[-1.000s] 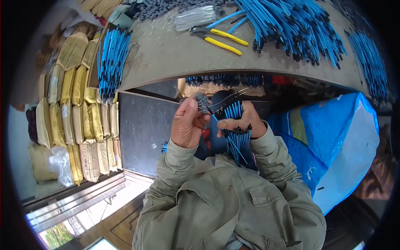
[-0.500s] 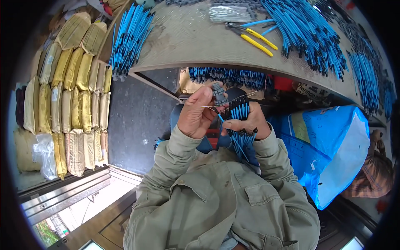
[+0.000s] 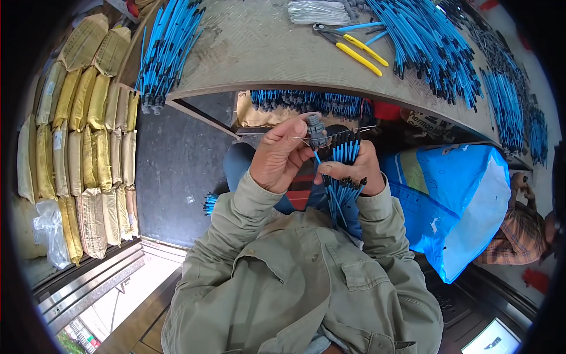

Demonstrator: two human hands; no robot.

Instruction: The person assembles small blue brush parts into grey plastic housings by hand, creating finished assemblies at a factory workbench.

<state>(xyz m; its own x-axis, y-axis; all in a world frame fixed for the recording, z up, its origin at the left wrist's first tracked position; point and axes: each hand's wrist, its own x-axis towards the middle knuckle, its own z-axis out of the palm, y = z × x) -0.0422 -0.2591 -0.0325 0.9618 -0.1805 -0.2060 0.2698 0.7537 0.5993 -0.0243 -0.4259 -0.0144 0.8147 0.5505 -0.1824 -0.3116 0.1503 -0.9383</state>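
Observation:
My left hand (image 3: 275, 154) is closed, thumb and fingers pinching a grey ribbed plastic fitting (image 3: 316, 128) in front of my lap. In my right hand (image 3: 368, 168) is a bundle of thin blue tubes (image 3: 345, 152) with black ends, the fingers wrapped round its middle. One blue tube (image 3: 318, 158) stands apart from the bundle, its upper end meeting the underside of the fitting. Thin metal wires (image 3: 367, 128) stick out sideways by the fitting and the bundle's top. My left fingertips partly hide how tube, wire and fitting join.
Across the workbench (image 3: 247, 53) lie piles of blue tubes (image 3: 433, 50), yellow-handled pliers (image 3: 359, 54) and a stack of metal wires (image 3: 318, 12). A large blue sheet bag (image 3: 448, 194) stands at my right, with another person (image 3: 513, 233) beyond. Stacked sacks (image 3: 82, 138) line the left.
The whole view has shifted a little. Both hands keep their holds, and the fitting now sits closer to the bundle's top.

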